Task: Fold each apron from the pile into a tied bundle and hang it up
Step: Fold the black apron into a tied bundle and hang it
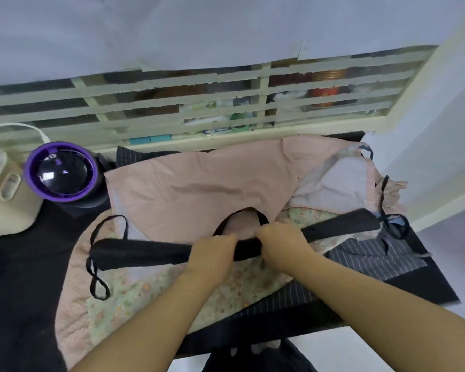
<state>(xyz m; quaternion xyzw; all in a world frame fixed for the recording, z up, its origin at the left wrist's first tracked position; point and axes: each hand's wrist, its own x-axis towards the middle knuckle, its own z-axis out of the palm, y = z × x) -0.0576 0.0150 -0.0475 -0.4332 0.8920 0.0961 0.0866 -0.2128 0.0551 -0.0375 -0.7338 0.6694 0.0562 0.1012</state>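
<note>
Now the black apron (140, 253), rolled into a long strip, lies across the floral apron (226, 288), ends at 9 & 2 o'clock. The left hand (212, 253) & right hand (282, 242) each clench its middle, side by side. Its strap loop (262, 218) arcs at 12 over the pink apron (199, 189). Purple-rimmed appliance (61, 171) at 10.

Head cam, downward, prob. close

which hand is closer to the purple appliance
Left. The left hand grips the rolled black apron to the right of the purple appliance; the right hand grips it farther right.
</note>
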